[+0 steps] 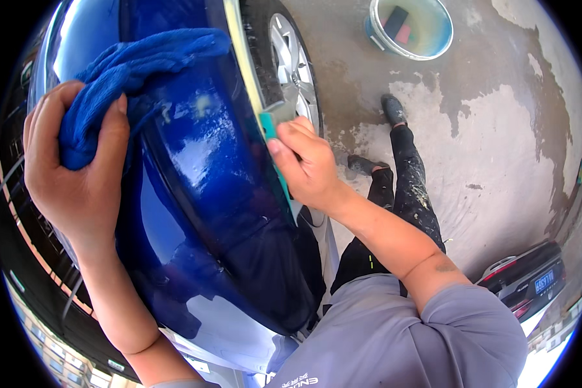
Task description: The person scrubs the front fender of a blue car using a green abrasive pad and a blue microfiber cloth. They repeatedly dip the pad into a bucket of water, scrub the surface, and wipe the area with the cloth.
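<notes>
My left hand (77,165) grips a bunched blue cloth (121,72) whose loose end lies over the glossy blue car body panel (213,131). Pale smudges and wet-looking reflections show on the panel between my hands. My right hand (305,160) is shut on a long, flat teal tool (280,177) held along the panel's edge by the wheel arch. A thin grey piece, too unclear to name, sticks out past my right fingers. Pale yellow material (245,58) runs along that edge above the tool.
Below the arch edge is a tyre with a silver alloy wheel (293,63). An open bucket (412,57) on the patchy wet concrete floor (494,131) holds a black piece and a red piece. Another car (524,276) stands at the lower right.
</notes>
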`<state>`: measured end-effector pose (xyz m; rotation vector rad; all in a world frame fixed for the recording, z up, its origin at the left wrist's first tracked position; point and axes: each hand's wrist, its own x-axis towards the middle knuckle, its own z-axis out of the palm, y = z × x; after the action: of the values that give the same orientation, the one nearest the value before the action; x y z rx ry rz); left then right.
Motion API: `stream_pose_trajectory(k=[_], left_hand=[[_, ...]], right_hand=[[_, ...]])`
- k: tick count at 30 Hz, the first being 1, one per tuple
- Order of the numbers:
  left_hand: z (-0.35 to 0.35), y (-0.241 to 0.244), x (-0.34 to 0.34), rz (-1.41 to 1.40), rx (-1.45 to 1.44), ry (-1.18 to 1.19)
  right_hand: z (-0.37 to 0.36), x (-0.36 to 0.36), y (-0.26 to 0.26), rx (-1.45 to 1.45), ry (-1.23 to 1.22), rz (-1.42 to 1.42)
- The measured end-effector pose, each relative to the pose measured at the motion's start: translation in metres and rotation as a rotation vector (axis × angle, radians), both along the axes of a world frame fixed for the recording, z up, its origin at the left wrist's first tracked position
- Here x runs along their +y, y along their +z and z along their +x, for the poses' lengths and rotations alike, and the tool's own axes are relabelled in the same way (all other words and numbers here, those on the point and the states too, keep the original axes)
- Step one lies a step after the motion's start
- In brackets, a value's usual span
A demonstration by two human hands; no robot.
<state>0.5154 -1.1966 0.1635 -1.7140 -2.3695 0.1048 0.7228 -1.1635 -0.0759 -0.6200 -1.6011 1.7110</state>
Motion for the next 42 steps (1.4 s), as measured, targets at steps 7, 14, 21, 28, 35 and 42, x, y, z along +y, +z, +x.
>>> stream_pose_trajectory(k=[7,14,21,28,35,42], left_hand=[[-0.015,-0.014,-0.004,0.079,0.037,-0.054],[-0.009,-0.007,-0.006,0.046,0.090,-0.073],[-0.011,-0.012,-0.011,0.022,0.088,-0.023],[-0.008,-0.002,0.011,-0.015,-0.052,-0.216],[0.024,0.009,0.024,-0.227,-0.223,-0.402],[0.036,0.013,0.024,-0.338,-0.129,-0.247]], right_hand=[[-0.102,0.107,-0.011,-0.138,0.055,-0.002],[-0.007,0.001,0.000,0.070,-0.037,0.091],[-0.007,0.007,-0.001,-0.019,0.029,0.079],[-0.113,0.112,-0.006,-0.026,-0.091,0.030],[0.011,-0.019,0.003,0.052,-0.051,-0.001],[-0.107,0.092,0.007,-0.008,-0.067,0.016]])
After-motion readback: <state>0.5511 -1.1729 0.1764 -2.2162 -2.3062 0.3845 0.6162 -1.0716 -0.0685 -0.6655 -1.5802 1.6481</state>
